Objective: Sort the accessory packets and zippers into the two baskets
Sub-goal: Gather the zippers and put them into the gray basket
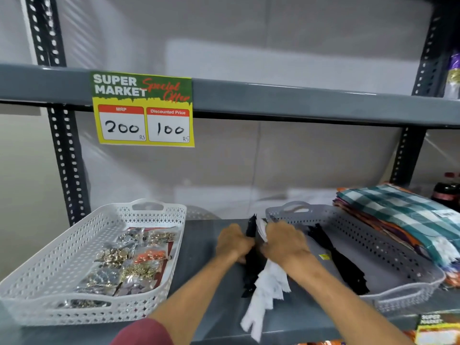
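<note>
A white perforated basket [49, 257] on the left of the grey shelf holds several clear accessory packets [124, 260] of buttons and beads. On the right stands a grey perforated basket [388, 247] with black zippers [341, 260] lying inside. Between the baskets, my left hand [232, 241] grips a bunch of black zippers [251, 272]. Beside it, my right hand [283, 241] grips a bunch of white zippers [266, 292]. Both bunches hang down toward the shelf's front edge, their tops sticking up above my fingers.
A stack of folded checked cloths [403, 220] lies right of the grey basket. Dark bottles [446, 192] stand behind it. A yellow price sign [143, 109] hangs from the upper shelf [298, 100]. Slotted uprights [66, 158] frame the bay.
</note>
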Tool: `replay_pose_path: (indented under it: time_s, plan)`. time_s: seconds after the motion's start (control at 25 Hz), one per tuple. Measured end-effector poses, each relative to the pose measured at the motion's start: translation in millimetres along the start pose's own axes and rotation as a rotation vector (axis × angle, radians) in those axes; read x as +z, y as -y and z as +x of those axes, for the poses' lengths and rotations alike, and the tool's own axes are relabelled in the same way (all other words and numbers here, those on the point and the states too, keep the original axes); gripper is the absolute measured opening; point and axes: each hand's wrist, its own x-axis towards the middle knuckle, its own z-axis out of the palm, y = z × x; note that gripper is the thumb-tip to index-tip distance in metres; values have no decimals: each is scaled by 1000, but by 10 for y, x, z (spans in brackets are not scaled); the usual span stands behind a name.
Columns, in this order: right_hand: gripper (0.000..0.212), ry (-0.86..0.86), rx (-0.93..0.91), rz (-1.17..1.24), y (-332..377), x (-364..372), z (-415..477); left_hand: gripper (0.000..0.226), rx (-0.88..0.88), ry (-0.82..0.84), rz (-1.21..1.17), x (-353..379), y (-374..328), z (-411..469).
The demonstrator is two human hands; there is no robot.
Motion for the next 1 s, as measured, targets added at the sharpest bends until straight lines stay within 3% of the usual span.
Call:
replay_pose_path:
  time_s: [0.12,0.24,0.36,0.56,0.68,0.76,0.84,1.0]
  plan:
    - [39,-117,48,230,-359,-378,-10,25,8,-10,-274,-217,-119,49]
    - [42,-184,96,279,-809,-700,81,19,30,16,-466,-243,-449,84]
    - [46,-203,118,203,-1216,-723,220,32,47,93,-504,25,-795,101]
    - [18,31,128,27,-1498,-302,322,21,163,84,-95,660,-956,66]
    - [30,136,136,52,-1509,23,326,6,324,81,217,874,-881,62]
    - [33,179,168,73,-1467,88,331,12,439,-3,513,963,-896,40]
    - [21,155,132,51,-1435,67,331,16,502,-18,752,1051,-927,-6]
    - [13,250,89,89,-1369,34,252,28,469,27,959,1089,-887,6]
